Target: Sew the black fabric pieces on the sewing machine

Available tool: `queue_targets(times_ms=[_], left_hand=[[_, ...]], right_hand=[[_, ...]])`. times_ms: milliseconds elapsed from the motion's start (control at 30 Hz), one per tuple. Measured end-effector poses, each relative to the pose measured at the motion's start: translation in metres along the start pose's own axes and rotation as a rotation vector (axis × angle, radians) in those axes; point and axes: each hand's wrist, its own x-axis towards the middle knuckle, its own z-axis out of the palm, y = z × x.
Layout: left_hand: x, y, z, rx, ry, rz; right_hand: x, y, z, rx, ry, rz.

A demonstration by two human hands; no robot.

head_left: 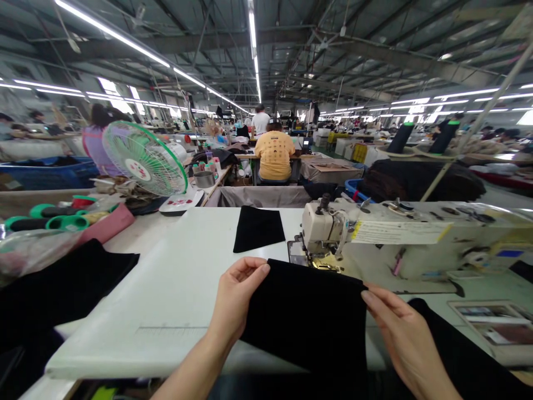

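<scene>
A black fabric piece [308, 314] lies on the white sewing table [179, 289] right in front of me, its far edge near the presser foot [322, 261] of a cream sewing machine [400, 239]. My left hand [237, 294] pinches the fabric's top left corner, fingers closed on it. My right hand [400, 339] grips the fabric's right edge with thumb and fingers. A second, smaller black fabric piece [258, 228] lies flat farther back on the table, apart from both hands.
A green table fan [144, 158] stands at back left beside thread cones [45, 222] and pink cloth [106, 222]. Dark fabric [58, 289] is heaped at left. A person in a yellow shirt [275, 153] sits ahead, back turned. A tray [495, 325] sits at right.
</scene>
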Motion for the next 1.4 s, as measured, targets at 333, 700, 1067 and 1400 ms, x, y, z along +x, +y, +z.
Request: queue_targets(times_ms=[333,700,1067,1400], left_hand=[[0.003,0.000,0.001,0.045,0.057,0.051],[0.003,0.008,0.007,0.018,0.149,0.016],[0.013,0.046,-0.002,0.367,0.083,0.386],[0.093,-0.013,0.065,1.082,-0.735,0.321]], right_hand=[[-0.006,-0.012,0.001,0.006,-0.058,-0.083],[-0.009,-0.026,0.009,0.068,-0.117,-0.139],[-0.033,-0.041,0.008,-0.033,-0.477,-0.195],[-0.074,0.020,0.007,-0.526,-0.651,-0.294]])
